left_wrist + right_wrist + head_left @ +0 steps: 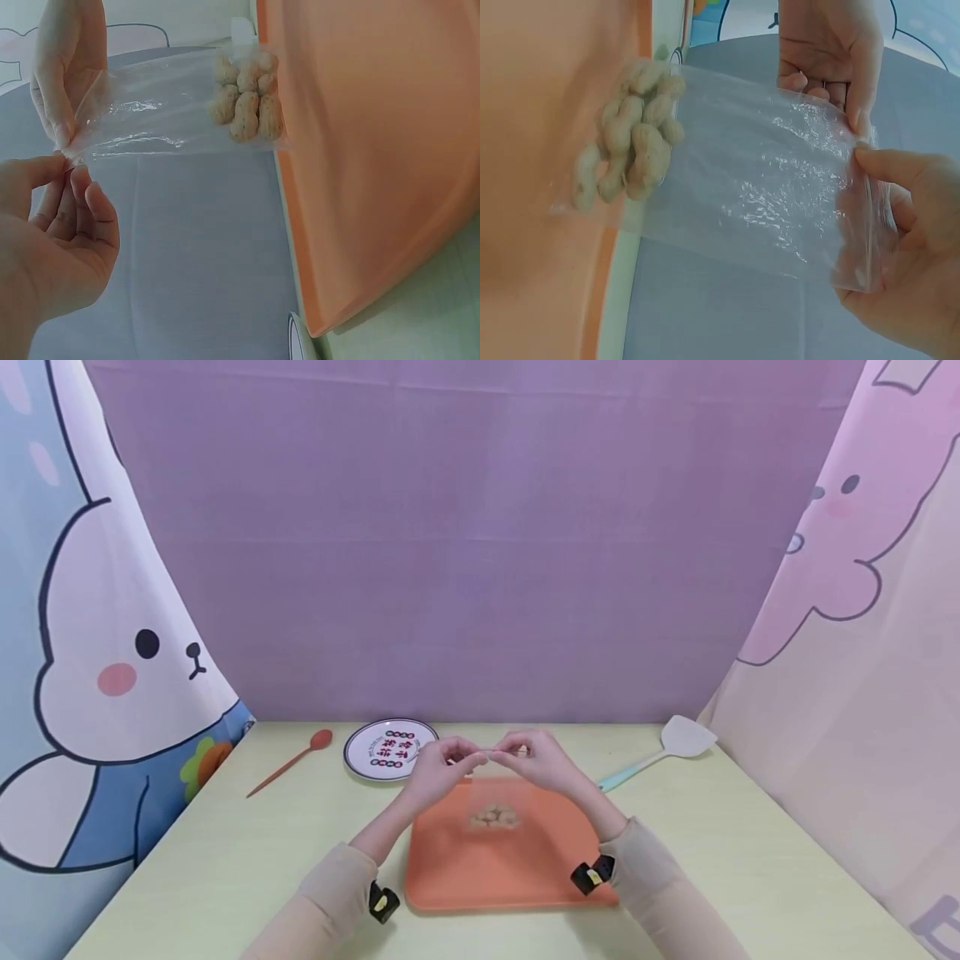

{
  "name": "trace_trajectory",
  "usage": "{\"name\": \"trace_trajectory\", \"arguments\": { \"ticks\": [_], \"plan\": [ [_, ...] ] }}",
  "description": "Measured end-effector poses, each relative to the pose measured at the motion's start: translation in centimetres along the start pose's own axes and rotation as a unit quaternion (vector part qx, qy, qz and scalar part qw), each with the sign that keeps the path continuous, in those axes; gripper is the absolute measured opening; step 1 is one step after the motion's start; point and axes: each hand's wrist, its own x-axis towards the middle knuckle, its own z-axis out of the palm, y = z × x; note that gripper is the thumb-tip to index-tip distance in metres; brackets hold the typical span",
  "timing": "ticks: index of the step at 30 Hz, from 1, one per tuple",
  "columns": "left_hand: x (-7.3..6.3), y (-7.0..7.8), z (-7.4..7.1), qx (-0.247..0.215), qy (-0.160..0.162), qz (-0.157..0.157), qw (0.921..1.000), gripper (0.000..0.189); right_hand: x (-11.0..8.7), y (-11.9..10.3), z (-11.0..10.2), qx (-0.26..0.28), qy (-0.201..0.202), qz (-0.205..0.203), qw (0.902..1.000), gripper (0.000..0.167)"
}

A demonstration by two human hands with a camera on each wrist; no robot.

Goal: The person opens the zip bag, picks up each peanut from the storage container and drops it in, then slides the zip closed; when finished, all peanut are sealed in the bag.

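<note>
A clear plastic bag (757,187) hangs from both hands, held along its top edge. Several unshelled peanuts (246,97) lie gathered at its bottom. With thumb and finger, my left hand (442,766) pinches one part of the top edge. My right hand (542,762) pinches the same edge close by, and the two thumbs nearly meet. Below the bag is an orange tray (480,881) on the table; in the head view the peanuts appear over its middle. Whether the bag's bottom touches the tray I cannot tell.
Behind the left hand lies a white plate (367,762) with a dark rim and printed characters. A red spoon (321,740) is further left. At the right back rests a spatula (686,737) with a turquoise handle. A purple cloth (480,568) hangs along the table's far edge.
</note>
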Motion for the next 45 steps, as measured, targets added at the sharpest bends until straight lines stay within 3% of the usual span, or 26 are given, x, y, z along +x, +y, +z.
{"name": "trace_trajectory", "arguments": {
  "ticks": [5,8,14,23,31,45],
  "plan": [
    [-0.7,1.7,-0.2,0.023,0.005,0.029,0.9993,0.012,0.0,0.0,0.0,-0.002,0.002,-0.006,1.0,0.015],
    [-0.6,1.2,-0.3,0.028,0.006,0.037,0.9989,0.009,0.0,-0.1,-0.1,-0.004,0.004,0.001,1.0,0.016],
    [0.0,-0.4,-0.6,-0.009,-0.006,0.032,0.9994,0.008,0.0,0.2,-0.3,0.005,0.013,0.006,0.9999,0.015],
    [0.1,-0.7,-0.9,-0.002,0.01,0.044,0.999,0.005,-0.6,1.1,-0.9,0.002,0.016,0.019,0.9997,0.015],
    [0.3,-1.1,-1.8,0.009,0.024,0.033,0.9991,0.005,-1.5,2.3,-1.5,0.001,0.034,0.022,0.9992,0.018],
    [-0.1,-1.7,-2.6,0.007,0.027,0.026,0.9993,0.008,-1.6,2.5,-1.3,-0.005,0.046,0.024,0.9987,0.016]
  ]
}}
